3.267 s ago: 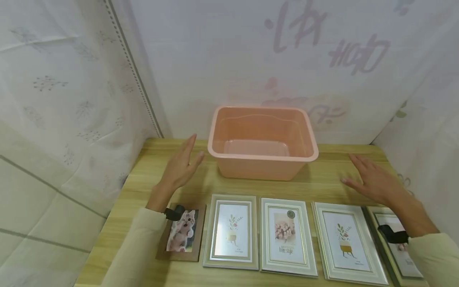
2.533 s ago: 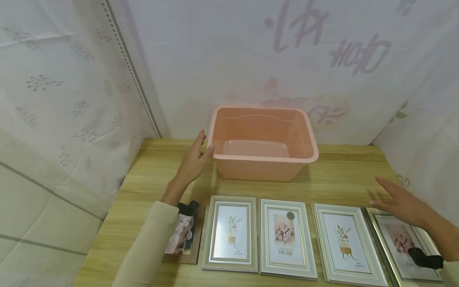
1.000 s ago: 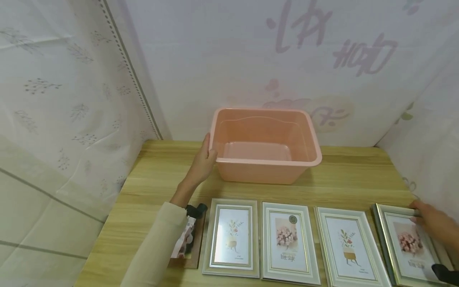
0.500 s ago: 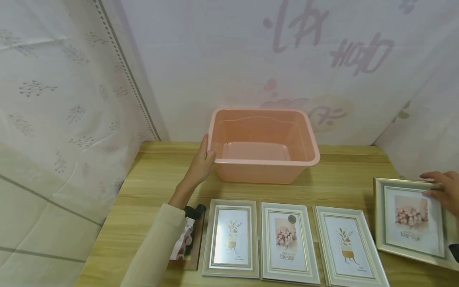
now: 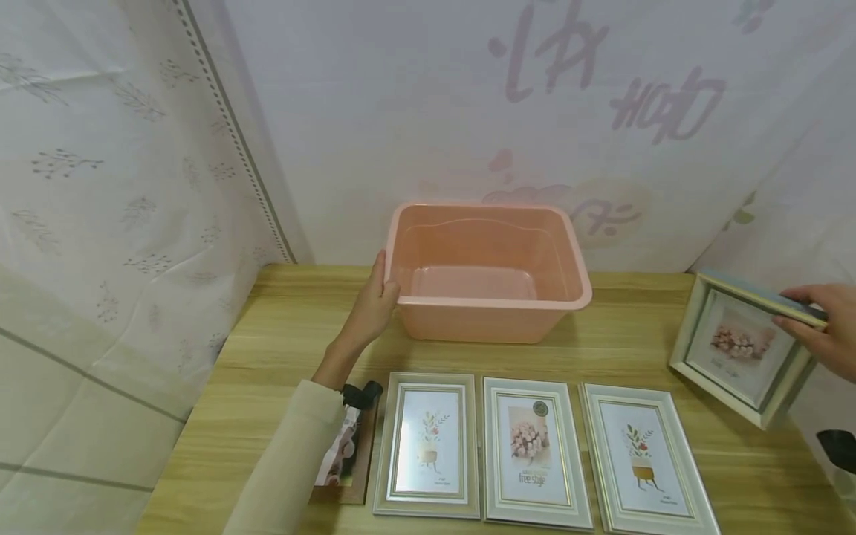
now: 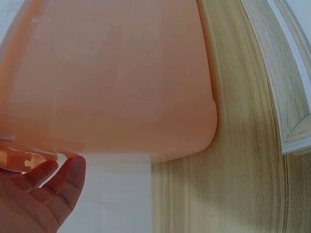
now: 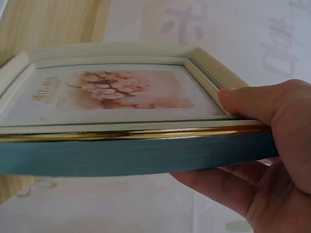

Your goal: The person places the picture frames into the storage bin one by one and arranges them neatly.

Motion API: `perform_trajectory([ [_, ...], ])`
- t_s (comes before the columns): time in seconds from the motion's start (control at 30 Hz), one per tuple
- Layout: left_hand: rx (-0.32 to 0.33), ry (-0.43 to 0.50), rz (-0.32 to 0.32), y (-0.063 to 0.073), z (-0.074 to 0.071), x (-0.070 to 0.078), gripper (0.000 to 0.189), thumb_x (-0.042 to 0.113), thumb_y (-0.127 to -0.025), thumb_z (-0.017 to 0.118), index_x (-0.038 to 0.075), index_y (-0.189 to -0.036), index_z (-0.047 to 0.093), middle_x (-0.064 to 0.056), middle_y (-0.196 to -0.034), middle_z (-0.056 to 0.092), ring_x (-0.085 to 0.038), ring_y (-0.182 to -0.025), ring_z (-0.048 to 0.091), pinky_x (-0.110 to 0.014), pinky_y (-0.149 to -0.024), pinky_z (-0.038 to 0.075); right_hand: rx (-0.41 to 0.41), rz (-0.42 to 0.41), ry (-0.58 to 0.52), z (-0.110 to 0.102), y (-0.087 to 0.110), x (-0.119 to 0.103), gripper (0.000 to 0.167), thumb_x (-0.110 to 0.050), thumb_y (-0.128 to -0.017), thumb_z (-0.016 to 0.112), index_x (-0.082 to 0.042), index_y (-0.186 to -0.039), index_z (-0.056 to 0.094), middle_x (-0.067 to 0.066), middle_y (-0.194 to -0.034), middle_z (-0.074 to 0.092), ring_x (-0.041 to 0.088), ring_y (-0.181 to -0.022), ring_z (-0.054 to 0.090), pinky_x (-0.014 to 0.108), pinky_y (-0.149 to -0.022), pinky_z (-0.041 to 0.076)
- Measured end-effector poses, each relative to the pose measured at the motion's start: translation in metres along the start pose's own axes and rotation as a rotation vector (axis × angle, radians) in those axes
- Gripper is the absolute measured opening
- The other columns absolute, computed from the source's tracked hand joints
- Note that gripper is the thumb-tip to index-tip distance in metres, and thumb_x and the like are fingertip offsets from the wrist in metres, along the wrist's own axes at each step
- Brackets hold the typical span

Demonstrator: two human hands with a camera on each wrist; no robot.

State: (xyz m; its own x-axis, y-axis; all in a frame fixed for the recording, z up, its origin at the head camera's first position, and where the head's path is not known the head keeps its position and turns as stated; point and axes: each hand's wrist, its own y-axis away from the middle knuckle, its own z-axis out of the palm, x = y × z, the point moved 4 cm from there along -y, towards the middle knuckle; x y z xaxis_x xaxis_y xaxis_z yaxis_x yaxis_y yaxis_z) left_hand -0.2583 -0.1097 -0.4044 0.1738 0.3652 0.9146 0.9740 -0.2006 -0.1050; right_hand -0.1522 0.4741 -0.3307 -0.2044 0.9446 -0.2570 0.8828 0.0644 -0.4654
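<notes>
My left hand (image 5: pixel 370 310) grips the left rim of a peach plastic tub (image 5: pixel 476 324), which stands at the back of the table. In the left wrist view, curled fingers (image 6: pixel 68 187) lie under the tub's rim. At the far right, my right hand (image 5: pixel 831 325) pinches one edge of a picture frame (image 5: pixel 738 345) with a pink flower print. This frame is lifted and tilted. The right wrist view has the thumb (image 7: pixel 250 101) on its front border and fingers behind its blue side edge.
Along the front of the wooden table (image 5: pixel 321 312) lie a brown frame with a cat photo (image 5: pixel 348 468), partly behind my left sleeve, a champagne frame (image 5: pixel 428 446), a white flower-print frame (image 5: pixel 537 453) and a white plant-print frame (image 5: pixel 645 457). Patterned cloth walls (image 5: pixel 435 111) surround the table.
My left hand has moved right and taken hold of the tub's rim. My right hand has reached the rightmost frame, gripped it, then raised and tilted it off the table.
</notes>
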Motion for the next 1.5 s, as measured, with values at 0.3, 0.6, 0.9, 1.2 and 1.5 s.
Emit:
perform_trajectory([
  [0.3, 0.001, 0.006, 0.004, -0.001, -0.001, -0.002, 0.072, 0.019, -0.1, 0.035, 0.013, -0.16, -0.004, -0.017, -0.161, 0.022, -0.03, -0.133, 0.033, -0.041, -0.113, 0.024, 0.014, -0.098, -0.129, -0.008, -0.016, -0.03, 0.046, 0.004, -0.094, 0.055, 0.009, -0.139, 0.046, 0.012, -0.086, 0.071, -0.018, -0.05, 0.03, 0.014, -0.037, 0.026],
  [0.6, 0.001, -0.003, -0.005, -0.002, -0.001, -0.003, 0.07, 0.018, -0.101, 0.034, 0.015, -0.16, -0.004, -0.02, -0.153, 0.033, -0.027, -0.124, 0.043, -0.042, -0.115, 0.027, -0.078, -0.142, 0.067, -0.016, -0.035, -0.07, 0.043, -0.009, -0.102, 0.049, -0.011, -0.145, 0.05, 0.041, -0.115, 0.058, 0.001, -0.035, 0.012, 0.021, -0.031, 0.017],
  [0.9, 0.024, -0.035, 0.004, -0.003, -0.004, 0.0, 0.07, 0.02, -0.1, 0.035, 0.014, -0.161, 0.0, -0.012, -0.164, 0.017, -0.022, -0.142, 0.03, -0.043, -0.12, 0.021, 0.117, -0.116, 0.04, -0.027, -0.059, -0.11, 0.039, -0.01, -0.1, 0.05, -0.005, -0.138, 0.057, 0.039, -0.102, 0.064, -0.002, -0.033, 0.009, 0.02, -0.031, 0.014],
  [1.2, 0.031, -0.013, -0.027, 0.0, 0.0, -0.004, 0.07, 0.019, -0.1, 0.034, 0.019, -0.161, 0.0, -0.005, -0.072, 0.038, -0.017, -0.059, 0.031, -0.038, -0.066, 0.039, 0.292, 0.109, -0.185, -0.028, -0.076, -0.141, 0.041, -0.015, -0.099, 0.049, -0.026, -0.138, 0.056, 0.017, -0.133, 0.057, -0.018, -0.077, 0.054, 0.003, -0.048, 0.028],
  [1.5, 0.044, 0.002, -0.017, 0.0, 0.005, -0.004, 0.071, 0.023, -0.099, 0.035, 0.014, -0.161, -0.001, -0.002, -0.071, 0.038, -0.013, -0.055, 0.031, -0.03, -0.058, 0.039, 0.365, 0.197, -0.387, -0.015, -0.1, -0.168, 0.041, -0.011, -0.096, 0.053, -0.029, -0.132, 0.06, 0.006, -0.136, 0.057, 0.004, -0.119, 0.055, 0.007, -0.079, 0.043],
])
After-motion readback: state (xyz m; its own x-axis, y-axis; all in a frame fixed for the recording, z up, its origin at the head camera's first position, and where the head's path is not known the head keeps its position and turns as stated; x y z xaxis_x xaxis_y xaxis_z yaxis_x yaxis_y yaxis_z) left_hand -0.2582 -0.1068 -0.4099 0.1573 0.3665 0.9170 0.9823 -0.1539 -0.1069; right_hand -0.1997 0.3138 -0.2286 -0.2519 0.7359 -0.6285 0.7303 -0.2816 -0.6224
